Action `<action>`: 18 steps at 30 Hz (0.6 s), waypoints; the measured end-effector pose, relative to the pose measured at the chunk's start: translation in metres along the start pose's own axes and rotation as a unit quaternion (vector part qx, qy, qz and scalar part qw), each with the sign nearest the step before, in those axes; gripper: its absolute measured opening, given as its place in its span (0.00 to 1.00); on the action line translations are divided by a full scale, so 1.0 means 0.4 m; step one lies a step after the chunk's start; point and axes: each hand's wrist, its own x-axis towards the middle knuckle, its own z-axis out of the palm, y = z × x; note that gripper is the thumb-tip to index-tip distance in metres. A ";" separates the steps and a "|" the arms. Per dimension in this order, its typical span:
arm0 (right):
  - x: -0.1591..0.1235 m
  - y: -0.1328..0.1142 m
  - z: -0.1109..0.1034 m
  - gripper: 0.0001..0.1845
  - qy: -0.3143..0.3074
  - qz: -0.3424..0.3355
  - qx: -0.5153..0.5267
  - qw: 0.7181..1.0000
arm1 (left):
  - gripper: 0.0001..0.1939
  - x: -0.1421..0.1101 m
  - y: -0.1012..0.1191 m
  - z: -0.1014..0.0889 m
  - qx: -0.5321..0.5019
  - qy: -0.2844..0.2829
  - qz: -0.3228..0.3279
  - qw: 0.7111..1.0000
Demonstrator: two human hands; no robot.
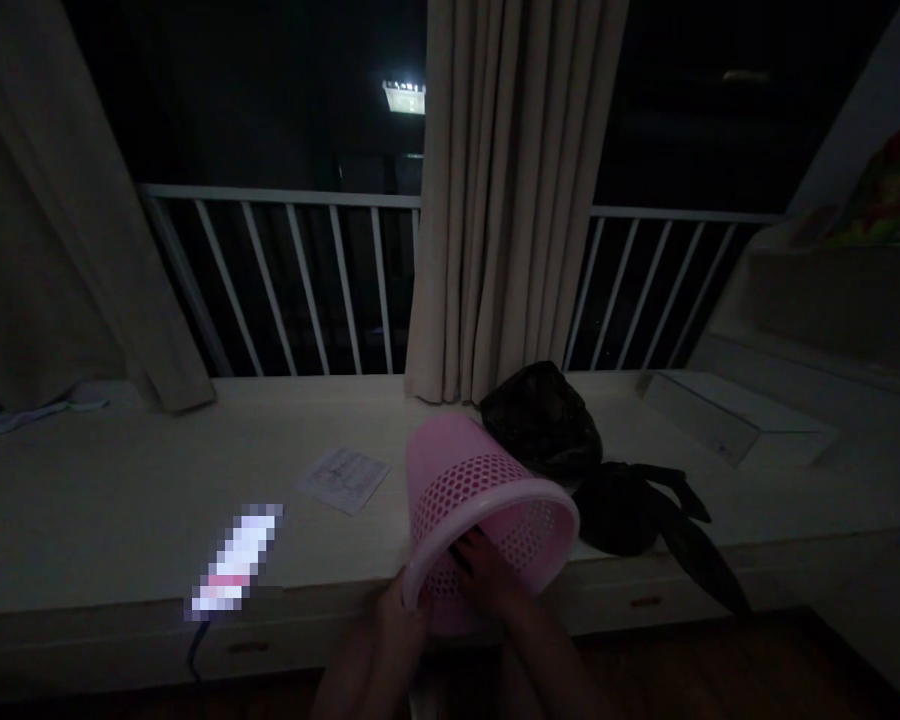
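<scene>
A pink plastic wastebasket (450, 450) with a band of hexagonal holes lies tilted at the ledge's front edge, its mouth toward me. My left hand (405, 608) is closed on the left side of its rim. Inside the mouth is my right hand (482, 568), fingers bent around or against something small and dark in deep shadow; what it is, I cannot make out. Behind the basket sits a bulging black plastic bag (544, 420). A second black bag (622, 510), knotted, lies to the right, one end hanging over the edge.
On the pale ledge (120, 500), a printed paper (345, 478) lies left of the basket. A glowing, pixelated phone-like device (236, 565) with a cable is at the front edge. A white box (735, 415) stands far right. Curtains (517, 200) and a railing (292, 200) are behind.
</scene>
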 end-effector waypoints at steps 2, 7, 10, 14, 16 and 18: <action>0.006 -0.001 -0.004 0.33 -0.002 -0.008 -0.011 1.000 | 0.16 0.002 -0.001 0.002 -0.006 0.000 0.001 1.000; 0.031 -0.014 -0.032 0.34 -0.021 -0.025 -0.041 0.999 | 0.16 0.013 -0.004 -0.003 -0.016 -0.010 0.008 1.000; 0.057 -0.013 -0.028 0.34 -0.016 -0.026 -0.062 0.998 | 0.17 0.022 -0.005 0.000 -0.013 -0.017 0.007 1.000; 0.091 -0.010 0.001 0.33 0.019 -0.007 -0.075 0.997 | 0.17 0.037 -0.004 0.010 -0.030 -0.011 0.008 0.999; 0.102 -0.012 0.010 0.33 0.035 0.003 -0.080 0.996 | 0.15 0.044 0.001 0.014 -0.019 0.004 0.003 1.000; 0.108 -0.014 0.012 0.32 0.044 0.004 -0.082 0.996 | 0.13 0.050 0.012 0.015 0.002 0.012 -0.007 1.000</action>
